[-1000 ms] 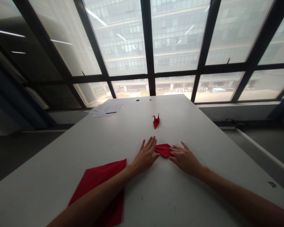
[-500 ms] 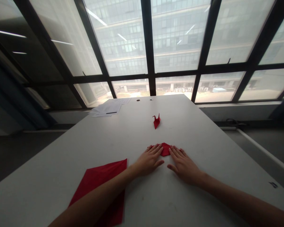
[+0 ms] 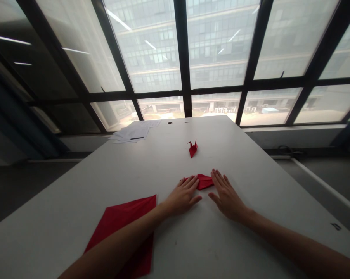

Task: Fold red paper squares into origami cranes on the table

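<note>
A folded piece of red origami paper (image 3: pixel 204 182) lies flat on the white table, its left part hidden under my fingers. My left hand (image 3: pixel 184 197) rests on that left part, palm down with fingers stretched out. At the paper's right end is my right hand (image 3: pixel 227 197), fingers extended and thumb apart, its fingertips over or against the tip. Beyond them stands a red paper crane (image 3: pixel 193 148). A larger red sheet (image 3: pixel 119 217) lies to the left, partly covered by my left forearm.
White papers (image 3: pixel 131 132) with a dark pen (image 3: pixel 137 138) lie at the table's far left. A small dark mark or object (image 3: pixel 336 226) is near the right edge. Large windows (image 3: pixel 215 46) rise behind the white table (image 3: pixel 227 139).
My right hand has shifted slightly right and forward, uncovering more of the folded paper's right side. My left hand stays almost in place on it.
</note>
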`<control>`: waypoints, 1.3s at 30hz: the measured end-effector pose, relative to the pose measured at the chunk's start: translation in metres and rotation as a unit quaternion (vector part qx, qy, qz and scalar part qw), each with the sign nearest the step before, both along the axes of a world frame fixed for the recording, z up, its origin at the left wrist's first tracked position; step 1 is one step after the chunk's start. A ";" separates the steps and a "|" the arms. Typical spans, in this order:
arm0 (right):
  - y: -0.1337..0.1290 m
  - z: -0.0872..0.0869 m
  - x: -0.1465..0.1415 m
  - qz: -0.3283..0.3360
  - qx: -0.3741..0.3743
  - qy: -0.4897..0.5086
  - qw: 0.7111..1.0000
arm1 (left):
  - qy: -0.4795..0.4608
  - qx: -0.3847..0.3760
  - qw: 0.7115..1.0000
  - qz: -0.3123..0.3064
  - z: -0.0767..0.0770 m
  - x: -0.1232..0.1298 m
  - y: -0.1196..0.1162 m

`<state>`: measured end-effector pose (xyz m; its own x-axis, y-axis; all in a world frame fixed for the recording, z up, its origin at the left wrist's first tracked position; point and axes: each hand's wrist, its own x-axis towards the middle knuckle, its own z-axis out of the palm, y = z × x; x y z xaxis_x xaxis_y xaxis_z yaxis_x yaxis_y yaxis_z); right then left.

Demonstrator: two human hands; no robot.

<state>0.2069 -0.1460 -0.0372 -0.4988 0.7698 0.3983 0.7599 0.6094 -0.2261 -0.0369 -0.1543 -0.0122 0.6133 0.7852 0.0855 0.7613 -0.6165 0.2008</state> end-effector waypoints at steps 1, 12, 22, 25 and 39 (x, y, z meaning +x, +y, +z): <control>-0.002 0.000 -0.002 0.028 -0.006 -0.012 1.000 | 0.000 -0.002 1.000 -0.005 0.001 0.000 0.000; -0.008 0.000 -0.006 0.051 -0.073 -0.053 0.995 | -0.047 0.045 0.998 0.000 0.002 0.002 -0.002; -0.004 0.004 -0.005 0.035 -0.115 -0.006 0.993 | -0.155 0.038 0.987 0.022 0.000 -0.001 0.006; -0.003 0.006 -0.004 0.040 -0.098 0.015 0.994 | -0.160 0.038 0.986 0.007 0.000 -0.003 0.008; -0.005 0.019 -0.002 0.097 -0.019 0.086 0.991 | -0.177 0.008 0.983 -0.055 0.004 -0.002 0.006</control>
<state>0.2051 -0.1507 -0.0181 -0.5665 0.6813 0.4635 0.5770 0.7296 -0.3672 -0.0390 -0.1481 -0.0078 0.6235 0.7129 0.3210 0.5746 -0.6962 0.4302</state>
